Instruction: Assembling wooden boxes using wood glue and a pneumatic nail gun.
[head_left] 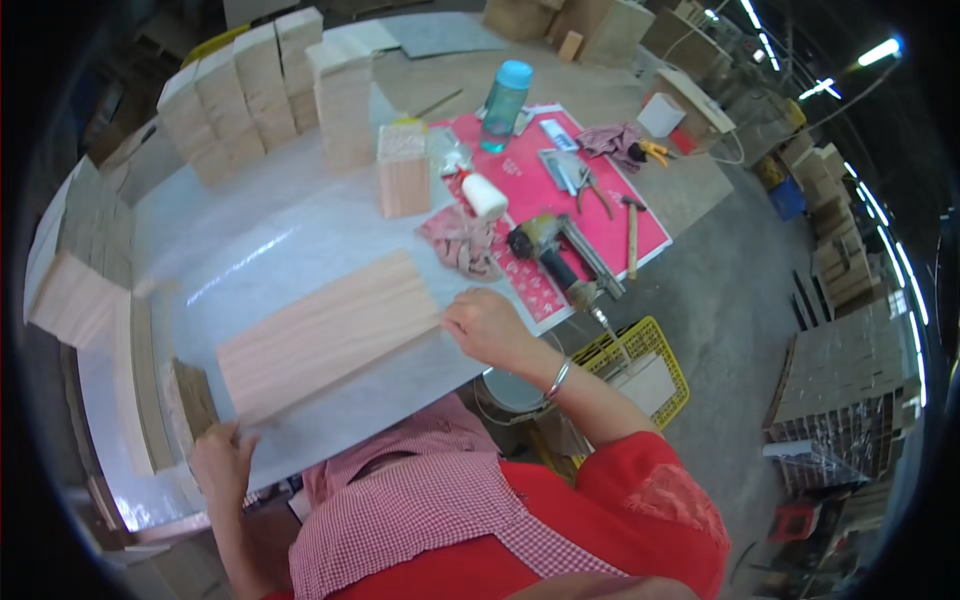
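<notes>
A flat pale wooden board (330, 335) lies on the grey-white table top, slanting up to the right. At its right end my right hand (486, 326) is closed on the edge, fingers curled. Below the board's near left corner is my left hand (222, 462), its thumb spread from the fingers. It is beside the near end of a short, rough-edged wooden piece (190, 398); whether it touches that piece I cannot tell. A nail gun (560, 255) with an air hose lies right of the board, next to a crumpled pink cloth (460, 240).
Stacked wooden blocks (240, 95) stand along the back left, and long panels (145, 380) at the left edge. A pink sheet (520, 180) carries a blue bottle (506, 105), a white glue bottle (484, 196), pliers (593, 190) and a hammer (632, 235). Below sits a yellow crate (672, 375).
</notes>
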